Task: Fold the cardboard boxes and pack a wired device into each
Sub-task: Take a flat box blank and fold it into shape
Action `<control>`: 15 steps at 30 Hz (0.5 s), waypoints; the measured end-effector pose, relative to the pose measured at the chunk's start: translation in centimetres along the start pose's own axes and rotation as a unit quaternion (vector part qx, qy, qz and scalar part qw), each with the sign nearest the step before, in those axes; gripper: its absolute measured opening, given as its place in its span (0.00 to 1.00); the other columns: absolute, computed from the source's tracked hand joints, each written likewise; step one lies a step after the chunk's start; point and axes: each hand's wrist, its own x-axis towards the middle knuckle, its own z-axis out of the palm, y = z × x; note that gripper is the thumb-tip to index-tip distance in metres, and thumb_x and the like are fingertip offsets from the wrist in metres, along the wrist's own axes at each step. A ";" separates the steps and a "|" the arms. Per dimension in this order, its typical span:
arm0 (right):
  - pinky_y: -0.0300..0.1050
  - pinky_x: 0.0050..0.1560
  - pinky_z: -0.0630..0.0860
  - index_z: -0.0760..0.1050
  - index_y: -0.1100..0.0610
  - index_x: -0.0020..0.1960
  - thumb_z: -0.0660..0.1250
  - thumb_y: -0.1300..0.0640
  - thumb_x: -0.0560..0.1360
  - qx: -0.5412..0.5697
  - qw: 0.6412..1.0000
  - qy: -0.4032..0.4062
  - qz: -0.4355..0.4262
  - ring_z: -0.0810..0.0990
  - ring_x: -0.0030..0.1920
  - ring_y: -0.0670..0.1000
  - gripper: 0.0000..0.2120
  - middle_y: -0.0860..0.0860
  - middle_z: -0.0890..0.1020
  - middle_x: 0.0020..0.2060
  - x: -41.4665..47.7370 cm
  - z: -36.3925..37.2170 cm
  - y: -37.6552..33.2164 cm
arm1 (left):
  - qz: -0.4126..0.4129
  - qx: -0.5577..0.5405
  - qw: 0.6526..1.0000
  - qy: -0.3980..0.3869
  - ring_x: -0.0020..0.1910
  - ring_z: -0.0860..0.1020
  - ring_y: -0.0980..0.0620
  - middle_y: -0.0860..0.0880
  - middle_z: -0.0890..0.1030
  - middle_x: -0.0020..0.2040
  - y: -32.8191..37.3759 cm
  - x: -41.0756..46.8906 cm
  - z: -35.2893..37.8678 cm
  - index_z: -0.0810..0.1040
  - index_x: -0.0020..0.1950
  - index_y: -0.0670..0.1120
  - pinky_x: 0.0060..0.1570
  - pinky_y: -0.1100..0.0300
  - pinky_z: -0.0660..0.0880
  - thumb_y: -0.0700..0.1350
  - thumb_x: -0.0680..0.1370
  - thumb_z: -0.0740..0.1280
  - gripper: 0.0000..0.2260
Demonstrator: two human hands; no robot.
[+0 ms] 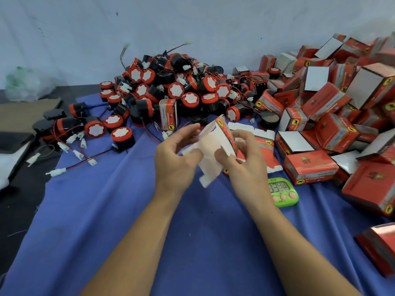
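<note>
We are holding a half-opened cardboard box (210, 150), its white inside facing us, in the air above the middle of the blue cloth (139, 221) covering the worktop. Our left hand (177, 161) is pinching its left flap, fingers curled and thumb pressing on the card. Our right hand (245, 161) is gripping its right side, the thumb lying on the white inner face and the fingers curling round the red printed outside. The box is tilting, one flap hanging down between our wrists.

Toward the far edge of the cloth, a heap of wired devices (171, 90), black bodies with red caps, is lying with leads and white plugs trailing toward the left edge. One closed box (168, 116) is standing upright just in front of the heap. Along the right edge, folded boxes (333, 116) are lying in a jumbled pile. Flat box blanks (265, 144) are lying just beyond our right hand, and a green timer (282, 192) is sitting near our right wrist.
</note>
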 end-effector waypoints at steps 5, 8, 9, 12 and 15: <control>0.49 0.47 0.78 0.82 0.44 0.54 0.66 0.43 0.68 -0.002 0.999 -0.034 0.029 0.81 0.49 0.46 0.16 0.42 0.84 0.46 0.8 -0.8 -0.1 | -0.029 -0.075 0.969 -0.233 0.73 0.74 0.50 0.54 0.75 0.75 0.6 -0.5 -1.1 0.73 0.76 0.56 0.68 0.51 0.74 0.46 0.61 0.68 0.41; 0.47 0.44 0.70 0.83 0.50 0.48 0.64 0.46 0.71 -0.016 0.998 -0.054 0.027 0.76 0.42 0.44 0.13 0.40 0.79 0.37 1.1 -1.2 -0.1 | -0.024 -0.058 0.963 -0.262 0.78 0.67 0.55 0.56 0.70 0.79 0.9 -0.8 -1.5 0.70 0.78 0.56 0.75 0.52 0.66 0.52 0.67 0.70 0.38; 0.47 0.41 0.68 0.81 0.53 0.45 0.63 0.47 0.72 -0.021 0.998 -0.062 0.025 0.73 0.38 0.44 0.12 0.41 0.76 0.34 1.0 -1.3 -0.2 | -0.013 -0.042 0.964 -0.264 0.80 0.63 0.57 0.56 0.67 0.80 1.0 -0.8 -1.5 0.69 0.78 0.56 0.78 0.51 0.62 0.53 0.68 0.70 0.37; 0.48 0.36 0.65 0.77 0.56 0.41 0.61 0.46 0.73 -0.029 0.996 -0.079 0.035 0.68 0.34 0.45 0.14 0.49 0.71 0.30 0.7 -1.0 -0.7 | 0.008 -0.011 0.957 -0.289 0.82 0.56 0.61 0.58 0.61 0.83 1.9 -0.8 -1.4 0.70 0.77 0.55 0.80 0.53 0.56 0.56 0.70 0.70 0.34; 0.51 0.42 0.70 0.80 0.52 0.41 0.63 0.45 0.76 -0.019 0.996 -0.069 0.062 0.76 0.39 0.52 0.13 0.52 0.80 0.38 0.7 -1.2 -0.6 | 0.034 0.071 0.948 -0.309 0.82 0.52 0.64 0.63 0.57 0.83 2.4 -1.1 -1.1 0.68 0.77 0.60 0.76 0.59 0.56 0.57 0.67 0.74 0.38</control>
